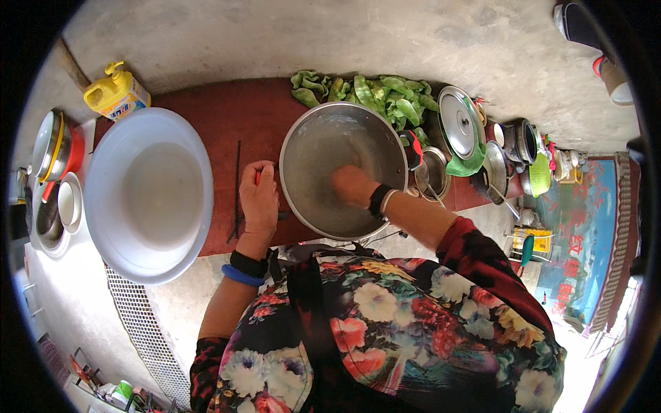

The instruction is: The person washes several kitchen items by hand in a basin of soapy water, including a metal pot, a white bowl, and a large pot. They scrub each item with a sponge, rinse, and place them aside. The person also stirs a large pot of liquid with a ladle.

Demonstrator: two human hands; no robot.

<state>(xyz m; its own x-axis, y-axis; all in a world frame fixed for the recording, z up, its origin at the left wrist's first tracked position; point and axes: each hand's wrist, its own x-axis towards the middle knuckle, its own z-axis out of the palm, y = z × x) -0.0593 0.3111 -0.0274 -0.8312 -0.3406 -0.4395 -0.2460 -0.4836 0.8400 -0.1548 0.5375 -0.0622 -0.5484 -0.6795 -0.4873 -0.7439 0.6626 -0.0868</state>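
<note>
A large metal pot (320, 129) of cloudy water stands on the dark red table (242, 103) before me. My left hand (258, 193) is closed around the pot's left handle (257, 177), a bit of its red showing by the thumb. Inside the pot, my right hand (355, 185) dips into the water, fingers blurred and partly hidden; whether they hold anything cannot be seen. The opposite red and black handle (414, 149) is at the pot's right rim. Green leafy vegetables or pods (392, 95) lie behind the pot, against the wall.
Left of the pot sits a big pale blue basin (98, 191) with cloudy water, a yellow detergent jug (117, 94) behind it. To the right are a lidded vessel (458, 124) with a green cloth (467, 165), a steel bowl (434, 173) and several pans. A wall runs behind.
</note>
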